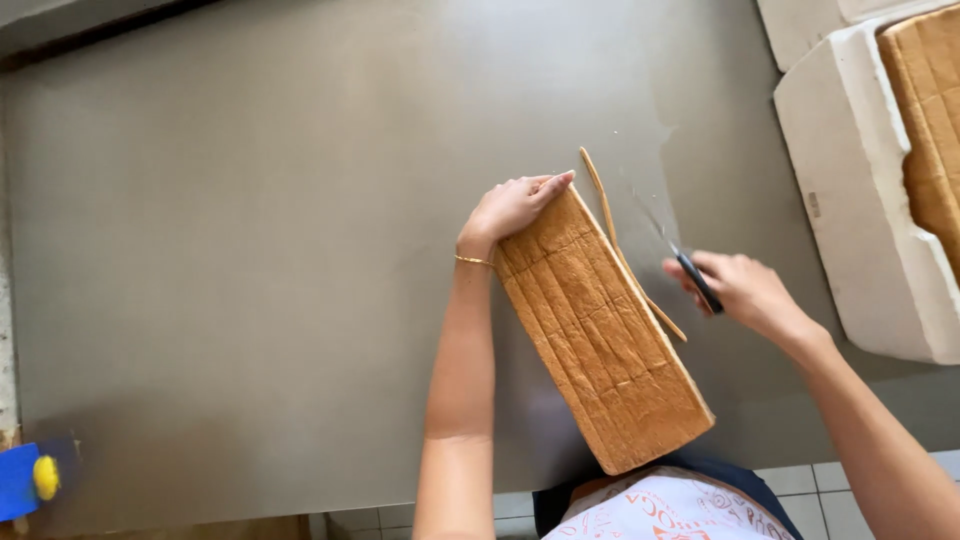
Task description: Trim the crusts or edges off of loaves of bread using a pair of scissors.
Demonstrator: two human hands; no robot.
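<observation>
Both forearms are bare, with no sleeves showing. A thin gold bracelet (473, 260) circles the left wrist. Below, the person wears a white top (665, 510) with an orange printed pattern over dark blue clothing.

The bread loaf (600, 340) is golden brown with darker lines across it. The surface (250, 250) is plain grey. The knife handle (697, 282) is black, the tray (860, 200) off-white.

Steel worktable (250, 250): grey, matte, softly lit. Below its near edge, pale tiled floor (840, 495). At its right end, white foam trays (860, 200). At its lower left corner, blue-and-yellow object (30, 478).
</observation>
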